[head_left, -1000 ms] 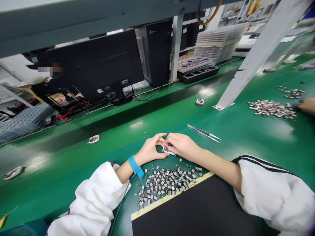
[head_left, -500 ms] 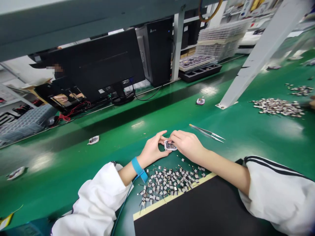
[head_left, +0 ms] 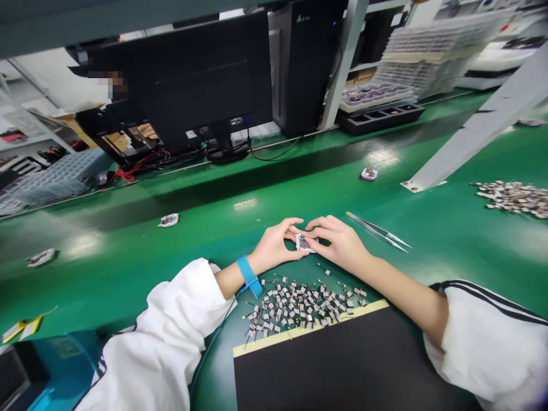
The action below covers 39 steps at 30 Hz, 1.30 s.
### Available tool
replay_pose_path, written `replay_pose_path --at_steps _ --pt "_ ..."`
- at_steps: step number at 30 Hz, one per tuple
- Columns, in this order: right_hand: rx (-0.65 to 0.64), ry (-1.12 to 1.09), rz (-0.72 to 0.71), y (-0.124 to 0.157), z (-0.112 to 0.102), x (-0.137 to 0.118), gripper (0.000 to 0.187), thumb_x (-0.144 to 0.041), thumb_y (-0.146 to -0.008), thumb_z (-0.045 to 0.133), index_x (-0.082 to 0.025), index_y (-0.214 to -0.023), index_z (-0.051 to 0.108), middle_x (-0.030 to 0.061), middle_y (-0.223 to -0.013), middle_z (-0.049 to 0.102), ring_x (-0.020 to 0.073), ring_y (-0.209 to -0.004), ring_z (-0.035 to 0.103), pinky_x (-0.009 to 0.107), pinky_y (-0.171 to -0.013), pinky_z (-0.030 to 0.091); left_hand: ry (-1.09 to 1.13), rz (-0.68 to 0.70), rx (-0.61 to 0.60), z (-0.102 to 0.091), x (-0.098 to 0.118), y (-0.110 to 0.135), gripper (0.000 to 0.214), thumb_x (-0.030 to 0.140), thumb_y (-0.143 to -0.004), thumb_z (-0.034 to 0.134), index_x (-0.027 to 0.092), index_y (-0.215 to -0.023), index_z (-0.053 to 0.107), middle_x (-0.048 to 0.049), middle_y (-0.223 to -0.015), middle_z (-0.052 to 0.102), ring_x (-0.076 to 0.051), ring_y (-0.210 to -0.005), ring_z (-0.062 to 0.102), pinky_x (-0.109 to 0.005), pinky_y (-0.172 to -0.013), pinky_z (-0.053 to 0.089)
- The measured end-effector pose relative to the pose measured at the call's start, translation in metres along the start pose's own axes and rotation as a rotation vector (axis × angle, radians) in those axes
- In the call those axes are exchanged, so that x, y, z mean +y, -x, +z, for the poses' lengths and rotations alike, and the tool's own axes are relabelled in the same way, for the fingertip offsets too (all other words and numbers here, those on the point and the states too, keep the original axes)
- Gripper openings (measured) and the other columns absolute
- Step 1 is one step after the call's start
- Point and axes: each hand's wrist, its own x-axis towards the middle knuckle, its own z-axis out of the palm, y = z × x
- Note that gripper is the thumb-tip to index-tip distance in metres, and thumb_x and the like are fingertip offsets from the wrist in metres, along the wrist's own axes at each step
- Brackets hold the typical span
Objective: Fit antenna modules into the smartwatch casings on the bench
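My left hand (head_left: 274, 246), a blue band on its wrist, grips a small white housing (head_left: 302, 244) with electronics inside, between thumb and fingers. From the other side, my right hand (head_left: 342, 242) has its thumb and fingertips on the same housing and covers its right part. Whether a smaller part is between those fingertips, I cannot tell. Just below the hands lies a loose pile of small grey components with short leads (head_left: 299, 305). One such component (head_left: 327, 272) lies apart, nearer the right hand. Metal tweezers (head_left: 379, 232) rest on the green bench beyond the right hand.
A black mat (head_left: 334, 365) with a yellow edge lies in front. Similar housings (head_left: 369, 173) are scattered about the green bench. Farther back stand a monitor (head_left: 197, 80), a computer tower (head_left: 310, 68) and stacked trays (head_left: 432, 63). A slanted white post (head_left: 466, 134) meets the bench at right.
The view has swung left, so the scene sits farther right. My right fingers have spread and lifted somewhat over the housing, which stays in my left hand.
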Motion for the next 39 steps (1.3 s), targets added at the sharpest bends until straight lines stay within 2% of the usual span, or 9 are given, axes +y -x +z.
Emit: replay_pose_path --at_steps 4,11,22,26,31,33,35,37,39 --pt "-0.104 0.115 -0.065 0.002 -0.004 -0.001 0.023 -0.028 -0.083 0.042 -0.018 -0.084 0.063 0.0054 -0.083 0.060 0.0154 -0.071 0.049 0.030 -0.066 0.039 0.010 -0.047 0.005 0.000 -0.007 -0.003 0.056 0.014 -0.058 0.070 0.013 -0.107 0.042 -0.0054 -0.087 0.060 -0.016 -0.080 0.061 -0.029 -0.077 0.051" --pt "-0.160 0.190 -0.121 -0.004 -0.002 0.003 0.021 -0.026 -0.084 0.042 -0.016 -0.078 0.059 0.0050 -0.077 0.058 0.0144 -0.071 0.051 0.026 -0.064 0.041 0.072 -0.055 -0.051 0.003 -0.014 -0.005 0.062 0.013 -0.054 0.072 0.013 -0.108 0.041 -0.0043 -0.083 0.061 -0.016 -0.078 0.062 -0.029 -0.076 0.051" --pt "-0.402 0.240 -0.383 -0.033 -0.013 -0.010 0.015 -0.010 -0.078 0.045 -0.011 -0.074 0.059 0.0074 -0.069 0.056 0.0175 -0.066 0.050 0.029 -0.062 0.040 0.036 -0.069 -0.057 -0.002 -0.008 -0.005 0.057 0.012 -0.055 0.072 0.012 -0.105 0.044 -0.0024 -0.079 0.060 -0.013 -0.072 0.061 -0.025 -0.072 0.052" --pt "-0.477 0.208 -0.393 -0.034 -0.020 -0.005 0.019 -0.011 -0.080 0.043 -0.015 -0.081 0.061 0.0062 -0.076 0.059 0.0168 -0.072 0.050 0.028 -0.068 0.041 -0.030 -0.087 -0.051 0.000 -0.005 -0.007 0.058 0.011 -0.055 0.072 0.013 -0.105 0.043 -0.0013 -0.081 0.061 -0.012 -0.073 0.061 -0.022 -0.073 0.051" --pt "-0.362 0.277 -0.109 -0.032 -0.051 0.057 0.037 -0.006 -0.083 0.028 -0.017 -0.112 0.049 0.0065 -0.111 0.053 0.0155 -0.096 0.046 0.031 -0.084 0.038 -0.262 -0.161 0.180 -0.025 -0.020 -0.015 0.050 0.019 -0.064 0.067 0.014 -0.107 0.044 -0.0064 -0.092 0.060 -0.020 -0.083 0.059 -0.034 -0.079 0.048" --pt "-0.281 0.357 0.083 -0.032 -0.067 0.097 0.040 -0.004 -0.082 0.028 -0.007 -0.120 0.039 0.0140 -0.113 0.050 0.0190 -0.097 0.046 0.036 -0.084 0.039 -0.378 -0.206 0.305 -0.047 -0.031 -0.018 0.050 0.019 -0.069 0.062 0.009 -0.113 0.041 -0.0132 -0.096 0.057 -0.028 -0.092 0.055 -0.046 -0.083 0.042" --pt "-0.284 0.402 0.212 -0.031 -0.079 0.135 0.036 -0.009 -0.083 0.036 -0.007 -0.118 0.041 0.0145 -0.109 0.051 0.0194 -0.095 0.048 0.038 -0.083 0.041 -0.477 -0.213 0.375 -0.067 -0.035 -0.020 0.056 0.015 -0.072 0.056 0.005 -0.122 0.032 -0.0185 -0.103 0.052 -0.034 -0.105 0.045 -0.054 -0.089 0.032" --pt "-0.324 0.411 0.281 -0.031 -0.083 0.164 0.029 -0.020 -0.084 0.044 -0.013 -0.112 0.046 0.0090 -0.109 0.051 0.0171 -0.094 0.050 0.037 -0.082 0.042 -0.554 -0.152 0.368 -0.075 -0.026 -0.020 0.054 0.011 -0.075 0.049 0.006 -0.125 0.030 -0.0191 -0.113 0.046 -0.033 -0.115 0.035 -0.054 -0.096 0.022" --pt "-0.364 0.404 0.320 -0.035 -0.079 0.182 0.029 -0.029 -0.084 0.046 -0.016 -0.110 0.047 0.0070 -0.110 0.050 0.0162 -0.095 0.050 0.037 -0.082 0.043 -0.597 -0.052 0.235 -0.065 -0.005 -0.017 0.037 0.012 -0.079 0.045 0.012 -0.116 0.044 -0.0131 -0.108 0.050 -0.027 -0.107 0.043 -0.045 -0.094 0.031"
